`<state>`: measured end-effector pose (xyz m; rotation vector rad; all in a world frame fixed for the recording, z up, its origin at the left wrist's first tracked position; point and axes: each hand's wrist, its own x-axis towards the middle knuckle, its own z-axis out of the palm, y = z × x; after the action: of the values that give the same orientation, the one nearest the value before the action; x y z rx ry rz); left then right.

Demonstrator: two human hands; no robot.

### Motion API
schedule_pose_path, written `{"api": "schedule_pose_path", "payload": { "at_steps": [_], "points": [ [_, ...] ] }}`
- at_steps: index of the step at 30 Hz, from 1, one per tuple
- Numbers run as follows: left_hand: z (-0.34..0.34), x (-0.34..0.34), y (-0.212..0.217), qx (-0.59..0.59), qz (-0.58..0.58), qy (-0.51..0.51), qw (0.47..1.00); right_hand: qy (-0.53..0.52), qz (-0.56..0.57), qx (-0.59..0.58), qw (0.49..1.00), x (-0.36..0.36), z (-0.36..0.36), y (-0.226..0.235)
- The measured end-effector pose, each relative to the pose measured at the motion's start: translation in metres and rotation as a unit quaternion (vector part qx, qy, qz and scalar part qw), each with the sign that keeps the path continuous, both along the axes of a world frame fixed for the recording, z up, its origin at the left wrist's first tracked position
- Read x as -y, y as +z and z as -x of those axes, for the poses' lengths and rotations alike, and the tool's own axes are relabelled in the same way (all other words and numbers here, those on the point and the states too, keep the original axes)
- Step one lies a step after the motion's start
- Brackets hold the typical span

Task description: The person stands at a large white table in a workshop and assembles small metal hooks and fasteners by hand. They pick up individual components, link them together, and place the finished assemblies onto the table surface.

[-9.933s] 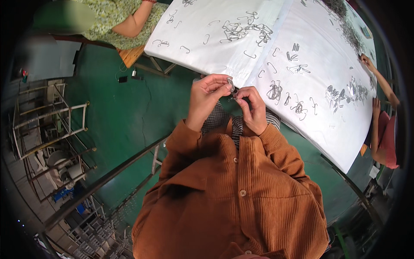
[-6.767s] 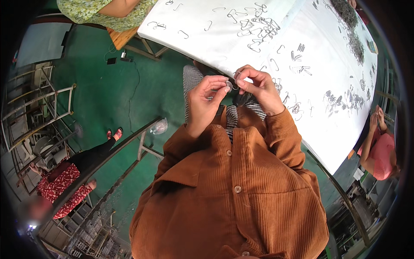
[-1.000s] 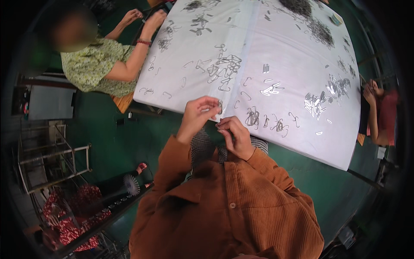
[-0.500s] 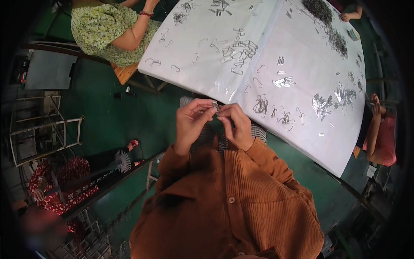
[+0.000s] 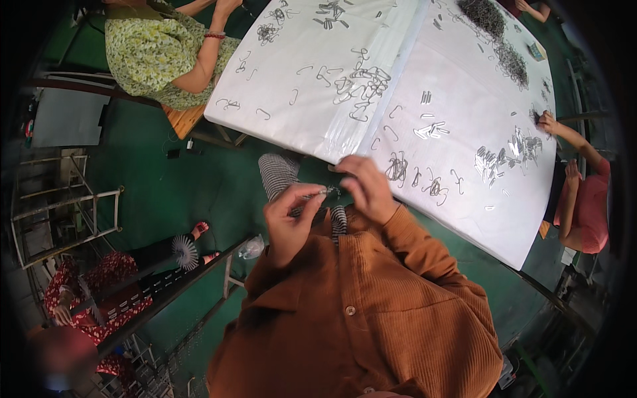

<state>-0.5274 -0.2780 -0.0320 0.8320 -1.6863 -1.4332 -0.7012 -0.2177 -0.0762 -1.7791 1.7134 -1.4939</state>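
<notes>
My left hand is in front of my lap, thumb and forefinger pinched on a small metal wire piece. Its exact form is too small to make out. My right hand is at the near edge of the white table, blurred by motion. Its thumb shows apart from the forefinger. A small pale strip shows at its fingertips, but I cannot tell whether they grip it. Bent wire hooks lie on the table just right of that hand, with several flat metal clips beyond them.
More wire hooks are scattered on the table's left half. A dark wire heap and a clip pile lie on its right half. People sit at the left and right sides. A metal frame stands at left.
My hands have drawn apart; the left has come lower, and the right's thumb has parted from its forefinger. At far right, a co-worker's hand now reaches onto the table.
</notes>
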Motion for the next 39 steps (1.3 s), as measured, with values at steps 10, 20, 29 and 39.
{"api": "schedule_pose_path", "payload": {
  "at_steps": [10,20,29,39],
  "points": [
    [0.004,0.009,0.002,0.014,0.012,-0.002,1.000,-0.246,-0.261,-0.184,0.915,0.156,0.220,-0.118],
    [-0.001,0.017,-0.004,-0.008,-0.068,0.024,0.997,-0.055,-0.351,0.254,0.900,0.144,0.203,-0.043],
    [0.005,0.026,-0.005,-0.016,-0.068,0.059,0.996,0.185,-0.232,0.424,0.856,0.074,0.043,0.043],
    [0.003,0.024,-0.001,-0.033,-0.046,0.094,0.994,0.173,-0.236,0.460,0.838,0.070,-0.005,0.054]
  ]
}}
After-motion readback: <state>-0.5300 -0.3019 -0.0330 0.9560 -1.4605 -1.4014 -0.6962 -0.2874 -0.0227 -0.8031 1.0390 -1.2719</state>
